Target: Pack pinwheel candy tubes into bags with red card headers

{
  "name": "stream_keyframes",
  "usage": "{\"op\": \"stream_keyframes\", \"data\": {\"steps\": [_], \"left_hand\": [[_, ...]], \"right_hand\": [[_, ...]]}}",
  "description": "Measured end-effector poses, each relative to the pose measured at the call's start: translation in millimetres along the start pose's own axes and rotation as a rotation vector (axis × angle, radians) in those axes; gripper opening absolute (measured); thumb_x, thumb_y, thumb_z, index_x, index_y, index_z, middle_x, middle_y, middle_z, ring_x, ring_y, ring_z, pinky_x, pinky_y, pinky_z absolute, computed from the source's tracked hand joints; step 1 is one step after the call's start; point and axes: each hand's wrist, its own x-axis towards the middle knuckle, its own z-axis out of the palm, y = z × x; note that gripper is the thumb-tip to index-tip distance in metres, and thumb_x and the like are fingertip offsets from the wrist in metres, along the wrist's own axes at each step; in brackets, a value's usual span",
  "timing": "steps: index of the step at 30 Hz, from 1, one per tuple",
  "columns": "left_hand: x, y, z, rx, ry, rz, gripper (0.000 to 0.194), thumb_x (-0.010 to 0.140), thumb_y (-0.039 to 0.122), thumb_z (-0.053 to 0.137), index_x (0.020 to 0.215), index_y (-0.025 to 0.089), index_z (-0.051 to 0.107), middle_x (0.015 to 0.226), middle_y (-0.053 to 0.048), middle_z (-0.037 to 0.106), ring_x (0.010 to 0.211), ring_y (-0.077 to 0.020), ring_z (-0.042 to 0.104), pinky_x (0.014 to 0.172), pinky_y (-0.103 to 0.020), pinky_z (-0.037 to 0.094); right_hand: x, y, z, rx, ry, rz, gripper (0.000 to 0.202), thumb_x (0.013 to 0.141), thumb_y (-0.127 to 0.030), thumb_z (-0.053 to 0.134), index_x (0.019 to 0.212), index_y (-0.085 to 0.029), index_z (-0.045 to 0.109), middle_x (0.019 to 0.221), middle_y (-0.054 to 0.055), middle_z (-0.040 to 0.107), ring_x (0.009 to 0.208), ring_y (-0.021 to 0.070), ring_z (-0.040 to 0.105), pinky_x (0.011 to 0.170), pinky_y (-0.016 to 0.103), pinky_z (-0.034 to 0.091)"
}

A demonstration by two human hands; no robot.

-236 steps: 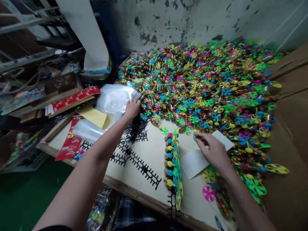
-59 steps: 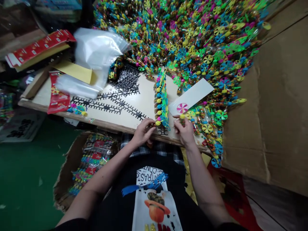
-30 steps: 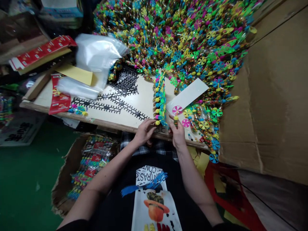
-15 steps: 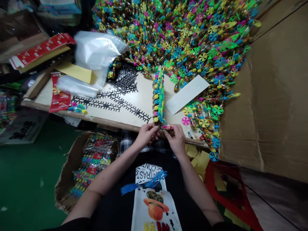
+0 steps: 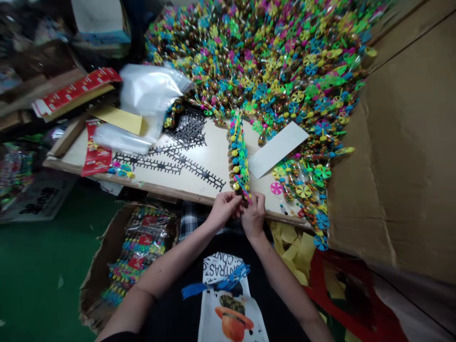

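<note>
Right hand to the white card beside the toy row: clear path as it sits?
Probably yes. The right hand is at the near end of the toy row, and the white card lies flat beyond it on bare board, with only a loose pink pinwheel between them.

Toy pile (image 5: pixel 278 57) cut off above.
</note>
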Motion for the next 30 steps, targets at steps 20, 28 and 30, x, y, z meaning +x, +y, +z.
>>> {"op": "stream_keyframes", "data": {"steps": [20,28,30], "left_hand": [[230,198,-145.8,1.708,0.512,0.566,0.031,0.084,0.004,0.036,0.1,0.014,0.06,0.109,-0.017,0.06,0.105,-0.028,0.051,0.085,-0.038,0.039],[229,197,-154.7,1.802,0.346,0.663,0.02,0.087,0.007,0.042,0.094,0.015,0.058,0.094,-0.011,0.063,0.096,-0.0228,0.054,0.086,-0.034,0.038],[218,193,-160.0,1.712,0.412,0.704,0.018,0.088,0.005,0.041,0.094,0.012,0.056,0.095,-0.008,0.061,0.097,-0.0206,0.053,0.087,-0.034,0.04]], "right_hand": [[20,19,-30,0.067,-0.043,-0.243,0.02,0.092,-0.02,0.044,0.105,-0.02,0.059,0.084,0.006,0.068,0.075,0.0179,0.067,0.067,0.029,0.057],[18,21,-26,0.121,-0.063,-0.16,0.021,0.089,-0.015,0.047,0.1,-0.02,0.063,0.081,0.007,0.068,0.074,0.0181,0.066,0.067,0.03,0.057],[18,21,-27,0.15,-0.074,-0.066,0.022,0.089,-0.016,0.045,0.098,-0.019,0.064,0.083,0.008,0.068,0.077,0.0194,0.066,0.068,0.033,0.058]]}}
